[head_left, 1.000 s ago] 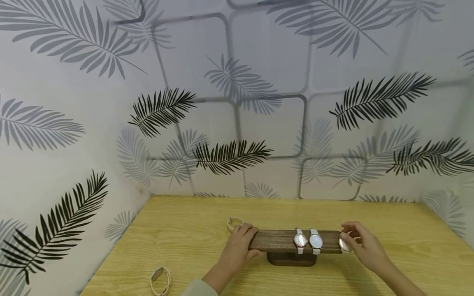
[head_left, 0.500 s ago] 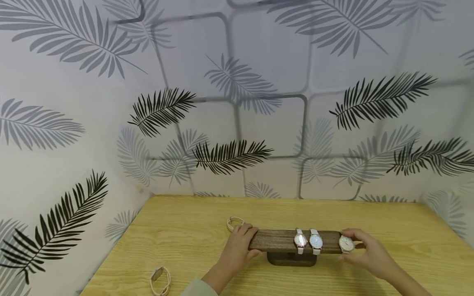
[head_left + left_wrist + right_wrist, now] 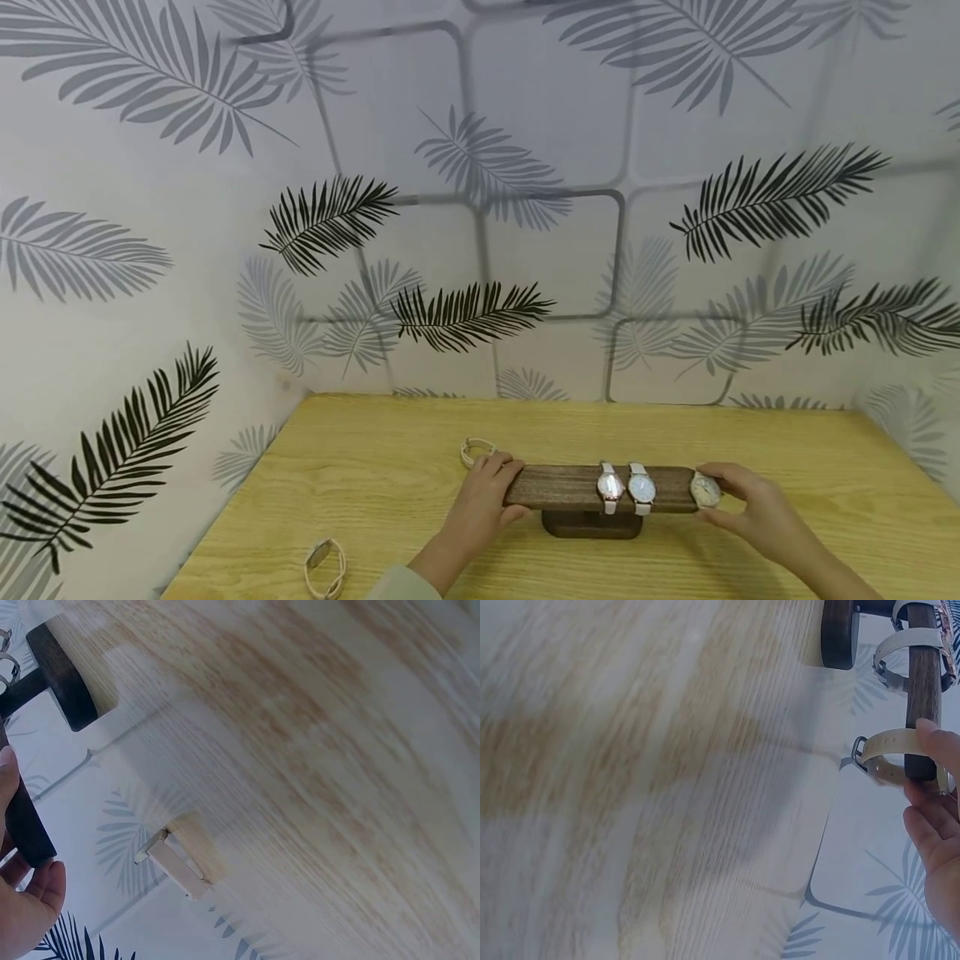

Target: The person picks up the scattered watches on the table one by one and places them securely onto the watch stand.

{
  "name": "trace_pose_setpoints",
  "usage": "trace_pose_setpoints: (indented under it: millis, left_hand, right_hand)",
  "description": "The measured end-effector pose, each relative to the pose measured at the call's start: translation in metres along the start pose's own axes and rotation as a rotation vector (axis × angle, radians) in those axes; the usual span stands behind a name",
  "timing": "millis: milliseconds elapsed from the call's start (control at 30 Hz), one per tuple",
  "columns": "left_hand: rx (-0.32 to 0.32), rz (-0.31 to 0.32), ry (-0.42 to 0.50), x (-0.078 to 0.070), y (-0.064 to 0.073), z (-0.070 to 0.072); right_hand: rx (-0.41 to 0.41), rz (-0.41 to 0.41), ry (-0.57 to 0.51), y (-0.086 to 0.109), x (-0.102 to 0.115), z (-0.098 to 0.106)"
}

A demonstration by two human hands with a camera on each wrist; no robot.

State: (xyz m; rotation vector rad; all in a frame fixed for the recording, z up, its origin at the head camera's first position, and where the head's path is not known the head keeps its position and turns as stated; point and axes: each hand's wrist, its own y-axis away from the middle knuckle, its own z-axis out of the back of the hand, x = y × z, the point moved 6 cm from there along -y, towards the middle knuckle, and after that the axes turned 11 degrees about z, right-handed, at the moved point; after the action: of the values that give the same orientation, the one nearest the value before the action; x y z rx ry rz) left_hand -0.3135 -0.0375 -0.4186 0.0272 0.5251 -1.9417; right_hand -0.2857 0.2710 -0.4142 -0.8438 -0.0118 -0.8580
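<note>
A dark wooden watch stand [image 3: 555, 486] with a crossbar and a base stands on the table. Its left end is gripped by my left hand [image 3: 480, 500], thumb in front and fingers over the top. At the right end, my right hand [image 3: 765, 512] pinches a cream-strapped watch [image 3: 705, 491] between thumb and fingers. In the right wrist view that watch's buckled strap [image 3: 892, 742] loops round the bar's end. Two white-strapped watches, one with a rosy case [image 3: 611, 486] and one with a bluish dial [image 3: 642, 488], sit side by side near the bar's middle.
One light-strapped watch [image 3: 326, 568] lies on the wooden table [image 3: 390, 467] at the front left. Behind my left hand lies another pale-strapped watch [image 3: 472, 450], partly hidden. Leaf-patterned walls [image 3: 547, 250] border the table at the back and left.
My right hand has shifted from covering the right-end watch to holding its edge, so its dial now shows fully. The left hand keeps its grip on the stand.
</note>
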Motion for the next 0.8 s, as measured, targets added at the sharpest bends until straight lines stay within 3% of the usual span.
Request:
trace_pose_setpoints:
  millis: [633, 800]
  left_hand:
    - [0.02, -0.029, 0.068, 0.0013, -0.0031, -0.0031]
    - [0.038, -0.026, 0.081, 0.0013, -0.0032, -0.0029]
  right_hand:
    - [0.033, 0.079, 0.071, -0.0037, -0.0033, 0.0027]
    - [0.021, 0.147, 0.111, -0.0052, 0.0007, 0.0011]
